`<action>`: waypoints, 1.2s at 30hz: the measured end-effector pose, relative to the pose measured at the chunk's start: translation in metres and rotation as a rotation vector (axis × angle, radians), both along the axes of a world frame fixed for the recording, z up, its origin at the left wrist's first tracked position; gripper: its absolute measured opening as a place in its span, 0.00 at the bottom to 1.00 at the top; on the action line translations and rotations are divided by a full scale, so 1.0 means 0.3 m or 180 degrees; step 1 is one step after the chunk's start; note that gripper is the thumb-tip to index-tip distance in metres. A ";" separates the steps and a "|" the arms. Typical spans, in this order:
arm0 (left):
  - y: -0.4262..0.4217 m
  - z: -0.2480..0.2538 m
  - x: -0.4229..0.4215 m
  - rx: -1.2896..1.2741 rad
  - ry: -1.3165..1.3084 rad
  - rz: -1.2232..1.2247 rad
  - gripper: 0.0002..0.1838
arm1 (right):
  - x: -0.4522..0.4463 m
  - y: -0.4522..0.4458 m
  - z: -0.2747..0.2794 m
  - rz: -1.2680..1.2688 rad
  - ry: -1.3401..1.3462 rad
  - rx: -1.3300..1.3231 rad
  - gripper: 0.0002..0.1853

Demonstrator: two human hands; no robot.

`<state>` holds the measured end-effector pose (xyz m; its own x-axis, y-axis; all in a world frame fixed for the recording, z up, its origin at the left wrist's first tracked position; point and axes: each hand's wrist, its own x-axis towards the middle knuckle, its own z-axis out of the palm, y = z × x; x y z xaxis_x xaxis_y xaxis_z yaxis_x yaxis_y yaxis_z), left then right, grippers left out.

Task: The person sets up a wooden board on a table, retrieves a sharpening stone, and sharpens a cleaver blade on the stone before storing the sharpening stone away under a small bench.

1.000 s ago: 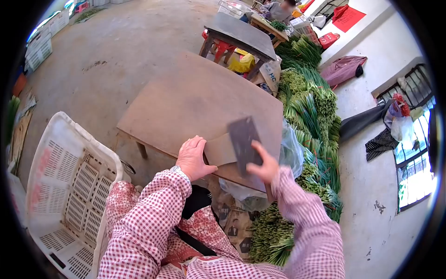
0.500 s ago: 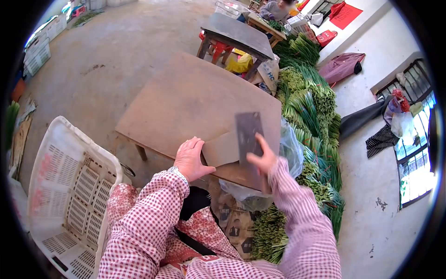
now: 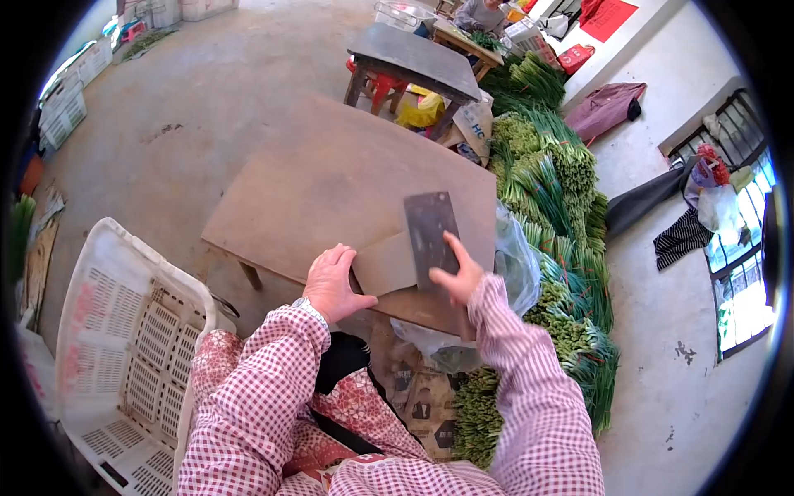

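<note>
Grey-brown floor (image 3: 207, 124) all around a brown table (image 3: 331, 182) as seen from the head camera, with a white wall (image 3: 653, 355) and a barred, sunlit window (image 3: 740, 289) off to the table's right. At the near edge of the brown table, left hand (image 3: 332, 285) palm down, fingers side by side and thumb stretched well away from them, with nothing visible in the grasp; just beside it a flat tan sheet (image 3: 385, 264), flush on the tabletop, hard to tell whether touched by the thumb. On the near right part of the brown table, right hand (image 3: 463, 281) around the near end of a dark cleaver (image 3: 430, 236), index finger and thumb parted against the blade, other fingers hidden underneath; blade partly over the sheet, a small hole near its far corner. Left of the brown table, a tilted white basket (image 3: 93, 331) with slotted walls. Against the table's right side, a clear plastic bag (image 3: 517, 256), then bundled green stalks (image 3: 542, 161) in a long heap. Beyond the brown table, a dark table (image 3: 413, 62), a yellow bag (image 3: 422, 110) and, farther back, a seated person (image 3: 480, 15) in grey.
</note>
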<state>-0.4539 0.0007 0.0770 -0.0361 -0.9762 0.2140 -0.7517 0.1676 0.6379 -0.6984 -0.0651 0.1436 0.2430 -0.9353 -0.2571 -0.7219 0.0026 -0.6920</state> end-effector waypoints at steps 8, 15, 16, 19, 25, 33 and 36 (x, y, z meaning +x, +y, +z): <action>0.009 0.001 0.004 0.0225 -0.0097 0.0018 0.44 | 0.026 -0.091 0.082 0.0138 0.0515 -0.3021 0.48; 0.022 0.006 -0.021 0.0164 -0.0066 0.0096 0.42 | -0.154 0.259 0.003 0.0375 0.0226 -0.0551 0.35; 0.033 0.006 -0.040 0.0141 -0.0231 0.0268 0.41 | -0.148 0.310 0.015 0.0341 0.0543 -0.0613 0.34; 0.061 0.054 -0.131 0.0341 -0.0556 0.0529 0.41 | -0.135 0.357 -0.029 0.0343 0.0973 -0.1032 0.32; 0.145 0.040 -0.140 0.0387 -0.0422 0.0008 0.31 | -0.174 0.396 -0.139 0.0577 0.1765 -0.0793 0.33; 0.131 0.036 -0.039 0.0134 -0.0107 -0.0379 0.08 | -0.229 0.389 -0.182 0.0792 0.0971 -0.1127 0.30; 0.030 0.097 0.012 -0.0400 -0.0725 -0.0772 0.22 | -0.253 0.484 -0.143 0.0106 0.0226 -0.1576 0.32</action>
